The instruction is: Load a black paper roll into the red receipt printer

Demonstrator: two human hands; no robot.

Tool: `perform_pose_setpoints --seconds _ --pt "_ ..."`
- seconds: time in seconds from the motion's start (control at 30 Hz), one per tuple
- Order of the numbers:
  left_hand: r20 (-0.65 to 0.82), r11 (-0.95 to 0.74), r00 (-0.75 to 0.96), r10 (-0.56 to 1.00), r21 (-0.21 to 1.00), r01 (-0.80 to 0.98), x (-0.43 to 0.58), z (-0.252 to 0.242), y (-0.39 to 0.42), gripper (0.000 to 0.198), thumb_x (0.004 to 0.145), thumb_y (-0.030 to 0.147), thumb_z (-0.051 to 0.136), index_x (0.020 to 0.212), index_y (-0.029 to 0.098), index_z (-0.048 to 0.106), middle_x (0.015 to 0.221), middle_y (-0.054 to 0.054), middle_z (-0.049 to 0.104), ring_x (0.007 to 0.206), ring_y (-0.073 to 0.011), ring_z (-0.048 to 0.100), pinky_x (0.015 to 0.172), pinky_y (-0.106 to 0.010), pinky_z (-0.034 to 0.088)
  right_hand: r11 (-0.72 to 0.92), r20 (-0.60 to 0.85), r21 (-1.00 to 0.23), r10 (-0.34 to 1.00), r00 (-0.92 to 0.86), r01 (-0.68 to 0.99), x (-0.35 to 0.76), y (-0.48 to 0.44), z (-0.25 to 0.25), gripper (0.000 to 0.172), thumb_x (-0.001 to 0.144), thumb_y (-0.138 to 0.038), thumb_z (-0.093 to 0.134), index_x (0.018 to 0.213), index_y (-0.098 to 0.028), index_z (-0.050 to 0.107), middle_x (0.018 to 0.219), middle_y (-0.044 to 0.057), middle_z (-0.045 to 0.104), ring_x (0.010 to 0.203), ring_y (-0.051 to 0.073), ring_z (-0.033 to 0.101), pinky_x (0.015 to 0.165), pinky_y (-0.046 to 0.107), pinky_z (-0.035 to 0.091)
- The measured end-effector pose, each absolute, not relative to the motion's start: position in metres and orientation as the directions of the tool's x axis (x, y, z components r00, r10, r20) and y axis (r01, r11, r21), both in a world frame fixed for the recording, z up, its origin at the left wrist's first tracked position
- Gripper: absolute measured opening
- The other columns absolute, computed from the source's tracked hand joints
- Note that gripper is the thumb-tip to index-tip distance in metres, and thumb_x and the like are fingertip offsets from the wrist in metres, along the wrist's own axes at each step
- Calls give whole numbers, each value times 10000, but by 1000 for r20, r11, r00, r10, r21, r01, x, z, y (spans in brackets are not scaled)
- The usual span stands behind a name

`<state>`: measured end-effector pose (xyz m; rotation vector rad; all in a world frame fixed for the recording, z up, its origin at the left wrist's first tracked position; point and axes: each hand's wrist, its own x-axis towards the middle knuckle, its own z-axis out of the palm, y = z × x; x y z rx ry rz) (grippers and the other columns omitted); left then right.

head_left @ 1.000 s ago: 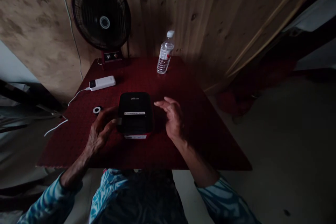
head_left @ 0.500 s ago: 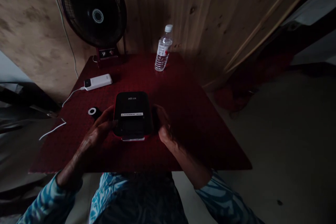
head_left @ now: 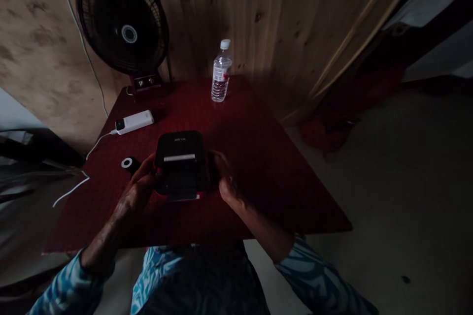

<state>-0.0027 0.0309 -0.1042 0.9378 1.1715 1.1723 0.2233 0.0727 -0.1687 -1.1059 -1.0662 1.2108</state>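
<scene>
A black device with a red lower edge (head_left: 181, 170) sits on the dark red table (head_left: 258, 192), with a pale label strip across its top. My left hand (head_left: 140, 184) grips its left side, fingers wrapped along the edge. Against the right side lies my right hand (head_left: 224, 177), its fingers curled round the edge and partly lost in shadow. Just left of the device is a small black roll with a white ring end (head_left: 127, 163), close to my left fingers.
A white power bank (head_left: 135, 122) with a white cable lies at the table's left. Behind it stands a dark fan (head_left: 127, 34). A clear water bottle (head_left: 220, 76) stands at the back, near the wooden wall (head_left: 281, 19).
The whole view has shifted slightly, and the device's front looks a little more tilted toward the wall. Both hands remain at its sides.
</scene>
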Motion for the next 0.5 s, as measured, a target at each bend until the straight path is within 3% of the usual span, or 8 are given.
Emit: perform_pose_setpoints --seconds 0.33,0.5 --pt "-152 155 33 988 976 -152 2 -97 30 709 784 318 682 1468 211 530 1338 -112 681 1243 -350 615 1017 -423 501 100 101 -993 995 -9 -58 228 70 -160 429 986 -587 418 1172 -299 675 1207 14 715 1189 233 616 1067 410 442" --pt "-159 191 -176 971 965 182 0 -76 22 621 792 411 704 1386 265 598 1351 -83 666 1198 -303 637 857 -321 551 88 89 -995 996 -16 -39 230 66 -148 391 984 -549 431 1149 -294 678 1178 13 721 1168 224 624 1067 400 440"
